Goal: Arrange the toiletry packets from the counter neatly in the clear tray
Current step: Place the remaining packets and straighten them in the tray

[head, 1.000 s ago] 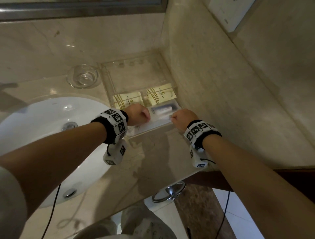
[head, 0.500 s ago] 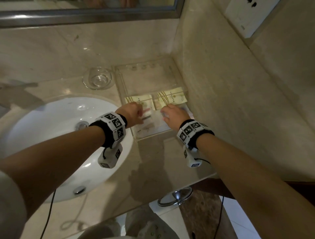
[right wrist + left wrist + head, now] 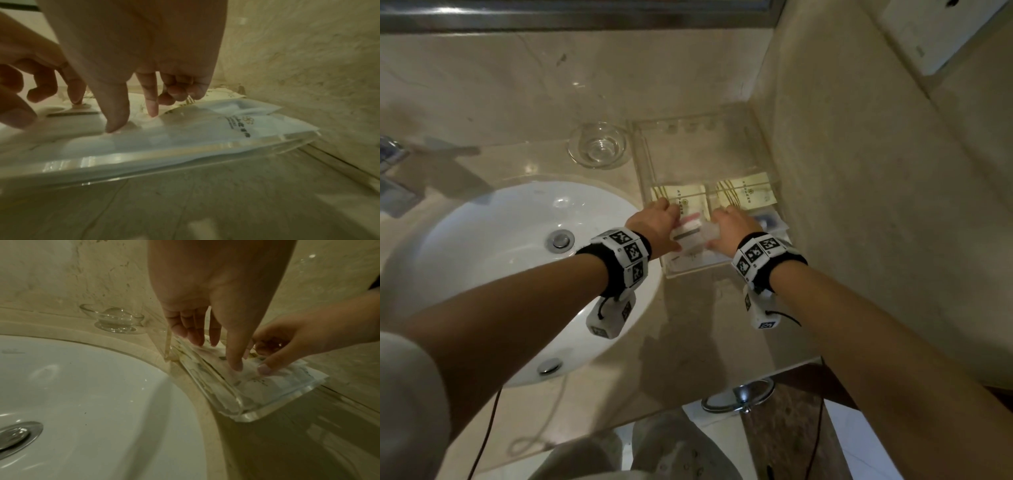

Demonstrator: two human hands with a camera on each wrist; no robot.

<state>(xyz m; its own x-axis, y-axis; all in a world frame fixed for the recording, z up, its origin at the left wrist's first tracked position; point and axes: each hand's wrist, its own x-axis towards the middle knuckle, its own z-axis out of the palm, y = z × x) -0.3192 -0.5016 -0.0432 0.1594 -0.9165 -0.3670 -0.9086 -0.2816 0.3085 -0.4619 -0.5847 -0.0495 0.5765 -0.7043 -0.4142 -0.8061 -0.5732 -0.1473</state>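
Note:
The clear tray (image 3: 698,271) (image 3: 246,415) stands on the counter in the corner by the wall. Two cream packets (image 3: 746,192) lie side by side across its middle. White packets (image 3: 205,129) (image 3: 277,382) are stacked in its front part. My left hand (image 3: 657,226) (image 3: 216,352) reaches down into the tray, thumb and straight fingers touching a small white packet with a dark stripe (image 3: 690,236). My right hand (image 3: 732,229) (image 3: 133,120) is beside it, thumb and forefinger pressing on the white packets, the other fingers curled. The packets under the hands are partly hidden.
A small glass dish (image 3: 597,149) (image 3: 112,319) sits left of the tray at the back. The white sink (image 3: 500,257) (image 3: 82,402) lies close against the tray's left side. The marble wall (image 3: 859,205) runs along the tray's right side. A chrome ring (image 3: 738,397) hangs below the counter edge.
Both hands moved from the tray's front edge further into the tray, bringing the small packet over the front stack. Their fists have loosened into fingertips pressing down.

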